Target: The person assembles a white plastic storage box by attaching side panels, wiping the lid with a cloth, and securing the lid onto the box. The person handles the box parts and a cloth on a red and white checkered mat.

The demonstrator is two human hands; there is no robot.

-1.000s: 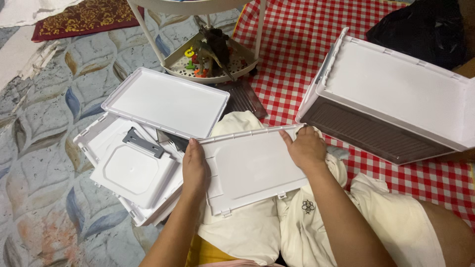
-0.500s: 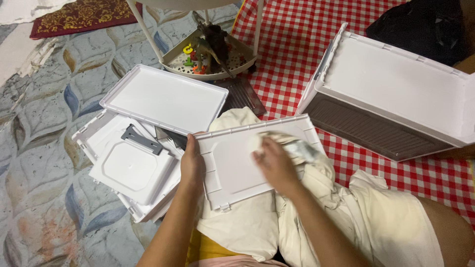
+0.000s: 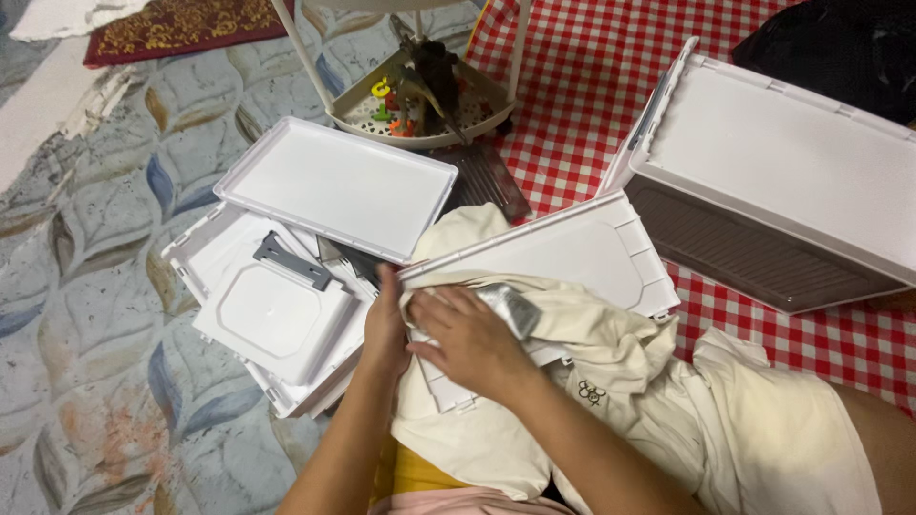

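A white plastic panel (image 3: 582,253) lies tilted across my lap, its near half covered by a cream cloth (image 3: 611,343). My left hand (image 3: 384,329) grips the panel's left edge. My right hand (image 3: 468,339) presses the bunched cloth flat against the panel's surface, fingers closed on the fabric. A grey patch of the cloth shows just right of that hand.
A stack of white plastic panels and a lid with a grey handle (image 3: 286,286) lies on the patterned floor to the left. A large white box with a brown slatted face (image 3: 773,205) rests on a red checked cloth (image 3: 572,86). A corner rack with small items (image 3: 420,95) stands beyond.
My right hand moved from the panel's right edge to its left part, dragging the cream cloth over it. The panel tilted, its right end now farther away.
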